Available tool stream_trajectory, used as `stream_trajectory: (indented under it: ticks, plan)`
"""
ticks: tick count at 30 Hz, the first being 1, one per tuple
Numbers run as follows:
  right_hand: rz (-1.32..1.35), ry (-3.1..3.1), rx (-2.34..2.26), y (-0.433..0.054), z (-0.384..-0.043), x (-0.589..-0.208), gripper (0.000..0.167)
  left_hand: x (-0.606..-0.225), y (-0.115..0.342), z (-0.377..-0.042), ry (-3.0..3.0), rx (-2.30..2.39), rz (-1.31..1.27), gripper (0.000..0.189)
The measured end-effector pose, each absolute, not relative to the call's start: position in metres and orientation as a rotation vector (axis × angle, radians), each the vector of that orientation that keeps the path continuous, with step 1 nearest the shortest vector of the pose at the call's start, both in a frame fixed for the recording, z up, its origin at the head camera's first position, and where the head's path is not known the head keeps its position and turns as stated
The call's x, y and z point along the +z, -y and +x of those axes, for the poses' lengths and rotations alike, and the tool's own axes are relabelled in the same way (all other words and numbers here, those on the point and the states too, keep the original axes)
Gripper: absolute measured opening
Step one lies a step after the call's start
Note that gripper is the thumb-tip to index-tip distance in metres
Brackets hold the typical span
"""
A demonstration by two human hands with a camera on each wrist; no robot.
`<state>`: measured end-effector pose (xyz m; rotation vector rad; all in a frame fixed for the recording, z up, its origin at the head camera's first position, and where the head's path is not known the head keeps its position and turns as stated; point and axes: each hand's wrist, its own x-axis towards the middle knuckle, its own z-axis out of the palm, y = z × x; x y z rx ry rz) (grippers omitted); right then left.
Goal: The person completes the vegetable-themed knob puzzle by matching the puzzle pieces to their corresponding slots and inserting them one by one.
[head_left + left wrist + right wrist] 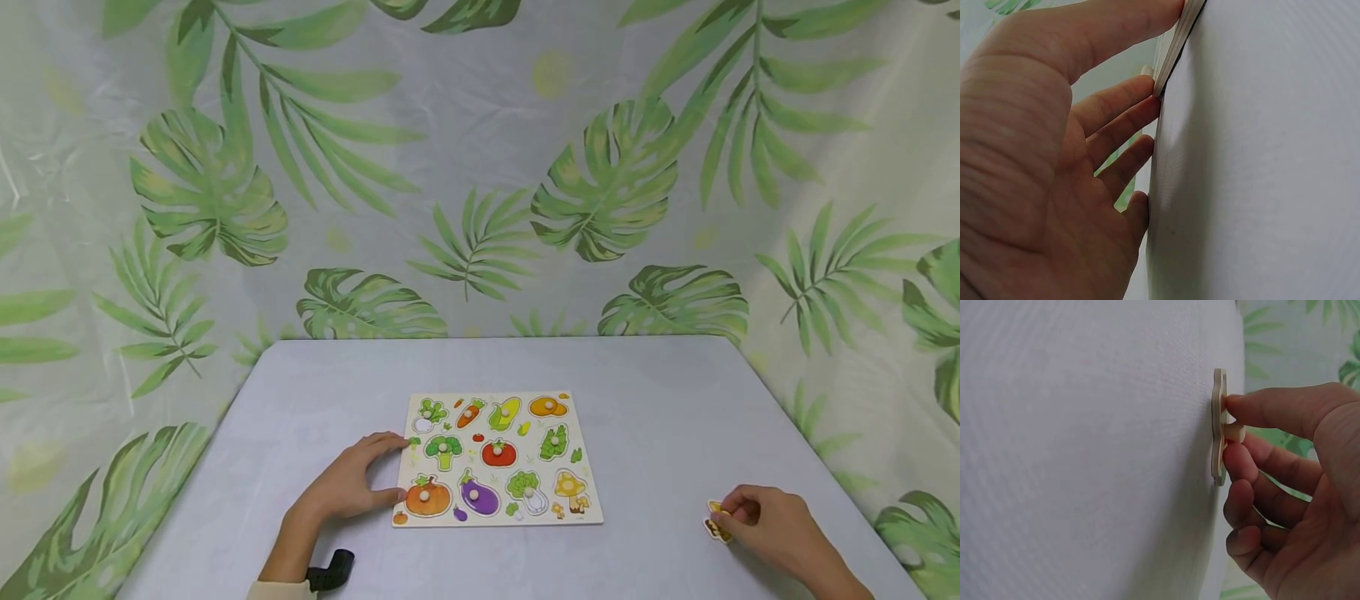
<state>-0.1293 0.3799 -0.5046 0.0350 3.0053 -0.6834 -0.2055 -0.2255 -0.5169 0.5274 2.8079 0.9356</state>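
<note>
A wooden peg puzzle board with vegetable pictures lies flat on the table. My left hand is at its left side, thumb and fingertips touching the edge and spread apart; in the left wrist view the fingers reach the board's side. Off to the right, my right hand pinches a small yellow and brown knobbed puzzle piece, partly hidden by the fingers. The right wrist view shows this piece edge-on, thumb and forefinger around its pale knob. Whether it touches the table cannot be told.
Most pictures on the board have round wooden knobs; the mushroom picture at its lower right shows none. A white cloth covers the table. Behind hangs a leaf-patterned curtain. A black device sits by the left wrist.
</note>
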Motion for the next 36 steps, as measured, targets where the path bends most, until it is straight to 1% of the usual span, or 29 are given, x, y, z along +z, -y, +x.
stream_trajectory:
  ticks: [7,15,22,36]
  plan:
    - [0.023,-3.052,-0.708,-0.377,-0.128,-0.507,0.014,-0.517,0.225,-0.206,-2.813,0.929,0.525,0.072]
    - [0.027,-3.110,-0.705,-0.374,-0.128,-0.508,0.019,-0.518,0.226,-0.206,-2.820,0.905,0.525,0.073]
    - [-0.020,-3.179,-0.729,-0.371,-0.129,-0.509,0.014,-0.518,0.226,-0.206,-2.818,0.915,0.532,0.073]
    - [-0.124,-3.292,-0.803,-0.350,-0.139,-0.505,0.012,-0.516,0.226,-0.205,-2.822,0.925,0.569,0.071]
